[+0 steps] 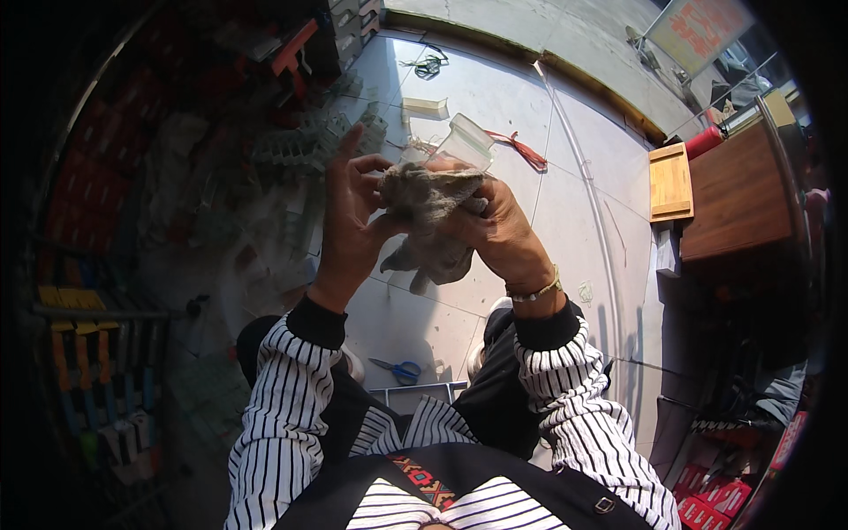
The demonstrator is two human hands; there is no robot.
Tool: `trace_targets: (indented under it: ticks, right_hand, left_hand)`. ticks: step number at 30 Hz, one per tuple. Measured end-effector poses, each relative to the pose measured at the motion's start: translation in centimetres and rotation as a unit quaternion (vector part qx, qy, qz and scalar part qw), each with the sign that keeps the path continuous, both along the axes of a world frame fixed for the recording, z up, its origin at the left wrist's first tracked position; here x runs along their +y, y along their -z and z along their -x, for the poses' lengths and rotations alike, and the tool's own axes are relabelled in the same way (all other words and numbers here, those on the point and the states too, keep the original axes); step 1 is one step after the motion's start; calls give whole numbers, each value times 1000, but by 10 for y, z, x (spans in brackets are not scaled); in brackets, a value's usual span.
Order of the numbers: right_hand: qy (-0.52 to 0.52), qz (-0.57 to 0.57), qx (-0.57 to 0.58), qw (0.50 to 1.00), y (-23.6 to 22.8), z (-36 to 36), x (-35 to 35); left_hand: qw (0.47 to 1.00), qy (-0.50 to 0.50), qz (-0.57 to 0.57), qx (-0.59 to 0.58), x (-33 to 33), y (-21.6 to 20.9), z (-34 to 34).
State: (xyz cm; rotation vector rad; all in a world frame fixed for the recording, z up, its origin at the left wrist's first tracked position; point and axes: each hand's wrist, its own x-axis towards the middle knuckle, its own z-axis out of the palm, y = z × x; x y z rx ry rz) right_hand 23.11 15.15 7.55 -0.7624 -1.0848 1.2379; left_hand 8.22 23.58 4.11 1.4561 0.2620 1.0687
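In front of me, above the tiled floor, both hands work with a crumpled grey rag point(433, 212). My left hand point(349, 208) pinches the rag's left side between thumb and bent fingers, with one finger pointing up. My right hand point(505, 234) is closed around its right side, and the cloth's lower end hangs below the palm. A translucent plastic piece with a raised rim point(468, 141) sticks out beyond the rag. Its near end is hidden by the cloth and fingers, so how each hand touches it is unclear.
Blue-handled scissors point(405, 371) lie on the floor between my feet. Stacked translucent plastic pieces point(309, 137) stand at the far left, in shadow. Beyond my hands are red cord point(523, 152) and green cord point(428, 64). A wooden board point(671, 183) leans by a brown cabinet point(738, 194) at right.
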Motion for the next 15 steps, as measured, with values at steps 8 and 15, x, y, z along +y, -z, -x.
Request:
trace_targets:
  ticks: [8, 15]
  right_hand:
    - [105, -38, -98, 989, 4, 9, 6]
    - [252, 23, 57, 966, 9, 22, 10]
  left_hand:
    - [998, 35, -16, 50, -8, 8, -2]
    - [999, -6, 41, 29, -6, 6, -12]
